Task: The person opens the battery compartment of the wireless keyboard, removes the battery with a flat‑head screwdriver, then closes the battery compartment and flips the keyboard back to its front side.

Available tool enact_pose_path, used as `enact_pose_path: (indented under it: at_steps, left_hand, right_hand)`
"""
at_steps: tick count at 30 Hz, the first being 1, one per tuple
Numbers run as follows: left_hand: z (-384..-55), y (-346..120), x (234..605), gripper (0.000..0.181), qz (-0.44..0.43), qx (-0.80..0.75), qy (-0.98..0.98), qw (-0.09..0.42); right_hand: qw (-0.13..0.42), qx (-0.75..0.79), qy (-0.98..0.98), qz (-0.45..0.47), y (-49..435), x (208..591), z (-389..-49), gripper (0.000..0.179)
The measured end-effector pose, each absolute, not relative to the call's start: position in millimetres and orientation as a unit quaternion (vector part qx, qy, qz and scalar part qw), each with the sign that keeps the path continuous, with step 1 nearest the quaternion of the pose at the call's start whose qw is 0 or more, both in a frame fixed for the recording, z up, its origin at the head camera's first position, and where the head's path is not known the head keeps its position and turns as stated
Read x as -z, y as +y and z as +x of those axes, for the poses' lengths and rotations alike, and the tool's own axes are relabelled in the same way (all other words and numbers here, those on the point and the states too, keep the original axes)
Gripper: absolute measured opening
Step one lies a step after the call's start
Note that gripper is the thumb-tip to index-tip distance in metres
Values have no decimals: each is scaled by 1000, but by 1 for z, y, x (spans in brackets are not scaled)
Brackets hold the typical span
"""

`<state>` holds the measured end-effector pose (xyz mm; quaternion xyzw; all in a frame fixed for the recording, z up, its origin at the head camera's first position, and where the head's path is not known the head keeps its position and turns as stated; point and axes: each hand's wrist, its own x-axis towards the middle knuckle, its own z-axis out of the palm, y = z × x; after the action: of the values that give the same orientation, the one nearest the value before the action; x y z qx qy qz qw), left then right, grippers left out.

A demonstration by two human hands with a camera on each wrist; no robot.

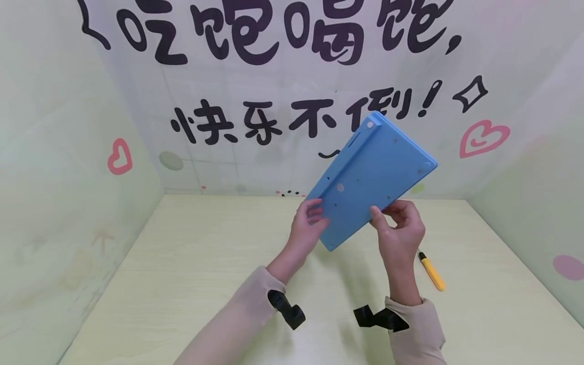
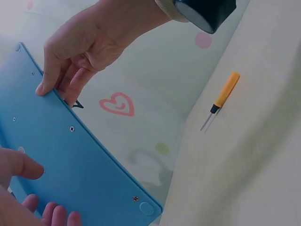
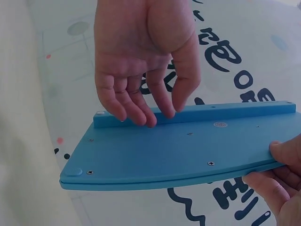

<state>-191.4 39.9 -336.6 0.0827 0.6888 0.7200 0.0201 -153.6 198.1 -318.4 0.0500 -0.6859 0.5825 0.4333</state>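
Raised above the table and tilted, a flat blue keyboard (image 1: 365, 177) shows its underside, with small screws, round feet and a raised ridge along one long side. My right hand (image 1: 400, 230) pinches the opposite long edge between thumb and fingers, and its thumb (image 2: 43, 88) lies on the underside in the left wrist view. My left hand (image 1: 306, 223) is by the ridge at the keyboard's lower end. In the right wrist view, the left hand's fingers (image 3: 134, 110) are loosely bent and apart from the thumb, their tips overlapping the ridge. The key side faces away, hidden.
A screwdriver (image 1: 432, 274) with a yellow handle lies on the pale wooden table (image 1: 205, 253), to the right of my right hand. Walls with black lettering and pink hearts enclose the table at the back and sides. Black wrist cameras (image 1: 286, 309) sit on both sleeves.
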Motion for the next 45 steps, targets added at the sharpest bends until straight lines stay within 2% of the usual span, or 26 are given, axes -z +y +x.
enact_pose_path:
  at_steps: [11, 24, 32, 45]
  left_hand:
    - [-195, 34, 361, 46, 16, -732, 681, -8]
    - [-196, 33, 372, 44, -40, -762, 646, -10]
    - [-199, 32, 378, 43, -45, -776, 629, -10]
    - [-201, 30, 381, 44, 3, -819, 574, 2]
  right_hand:
    - [424, -638, -639, 65, 200, 319, -155, 29]
    - [409, -680, -605, 63, 200, 316, -155, 24]
    - [391, -719, -574, 26, 202, 314, -154, 23]
    - [370, -765, -526, -10, 206, 313, -155, 21]
